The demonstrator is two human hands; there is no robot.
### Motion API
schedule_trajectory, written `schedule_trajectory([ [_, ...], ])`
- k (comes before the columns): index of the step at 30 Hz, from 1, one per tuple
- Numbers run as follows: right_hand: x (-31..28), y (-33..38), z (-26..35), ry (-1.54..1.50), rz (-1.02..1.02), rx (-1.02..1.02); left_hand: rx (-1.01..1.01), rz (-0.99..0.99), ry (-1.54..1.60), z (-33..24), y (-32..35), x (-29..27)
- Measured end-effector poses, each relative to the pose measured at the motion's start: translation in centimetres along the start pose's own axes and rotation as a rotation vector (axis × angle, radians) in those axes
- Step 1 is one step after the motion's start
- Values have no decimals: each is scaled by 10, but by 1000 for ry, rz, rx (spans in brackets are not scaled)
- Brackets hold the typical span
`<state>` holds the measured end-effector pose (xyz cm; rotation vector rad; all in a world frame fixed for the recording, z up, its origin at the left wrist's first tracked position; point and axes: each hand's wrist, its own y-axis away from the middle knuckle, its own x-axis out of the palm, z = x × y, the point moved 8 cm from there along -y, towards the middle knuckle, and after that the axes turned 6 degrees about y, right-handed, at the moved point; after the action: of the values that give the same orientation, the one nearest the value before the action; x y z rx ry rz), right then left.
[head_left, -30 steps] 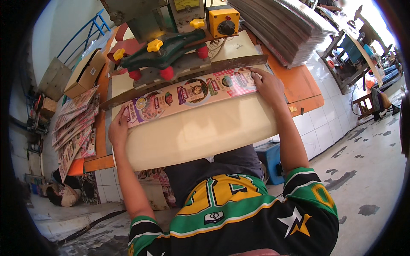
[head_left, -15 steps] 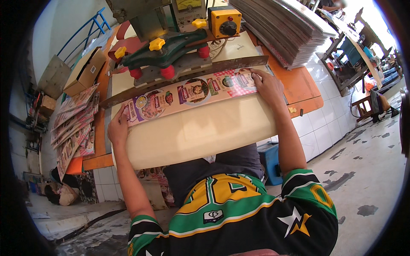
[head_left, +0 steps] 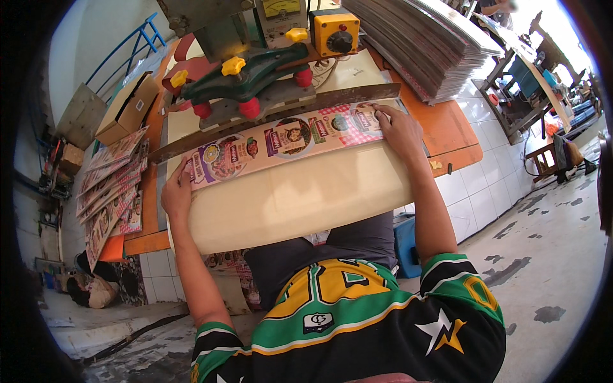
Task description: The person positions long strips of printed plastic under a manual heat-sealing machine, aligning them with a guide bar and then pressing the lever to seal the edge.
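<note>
A long printed plastic sheet (head_left: pixel 260 150) with food pictures lies across the cream padded work surface (head_left: pixel 300 195), its far edge along the metal bar (head_left: pixel 361 96) of a bench press machine (head_left: pixel 255 80). My left hand (head_left: pixel 177 193) grips the sheet's left end, thumb on top. At the right end, my right hand (head_left: pixel 402 132) holds it, with thumb and fingers over the edge; some fingertips are hidden. Dark green arms with red feet and yellow knobs stand just behind the bar.
Loose printed sheets (head_left: pixel 115 185) are heaped to the left, near an open cardboard box (head_left: pixel 129 107). A tall stack of flat sheets (head_left: pixel 421 48) stands at the back right. A yellow control box (head_left: pixel 336 33) sits on the machine. A blue bin (head_left: pixel 406 246) is below the table.
</note>
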<state>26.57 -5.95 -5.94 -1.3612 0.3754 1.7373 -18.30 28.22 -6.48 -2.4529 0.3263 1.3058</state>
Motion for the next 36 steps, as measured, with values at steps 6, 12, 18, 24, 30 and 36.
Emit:
schedule_trajectory([
  [6,0,1,0,-8,-20,-4,23,-7,-17,2,0,0],
  [12,0,2,-1,-36,-15,7,18,-6,-22,0,1,0],
  [18,3,1,-3,-4,-21,-6,15,-8,9,2,1,1],
  [24,2,2,-2,-11,-48,-11,55,-32,34,5,0,2],
  [30,1,4,-8,-107,-77,-9,21,-167,96,21,0,-1],
  [36,-4,4,-10,-254,-60,20,13,-185,355,19,2,-5],
])
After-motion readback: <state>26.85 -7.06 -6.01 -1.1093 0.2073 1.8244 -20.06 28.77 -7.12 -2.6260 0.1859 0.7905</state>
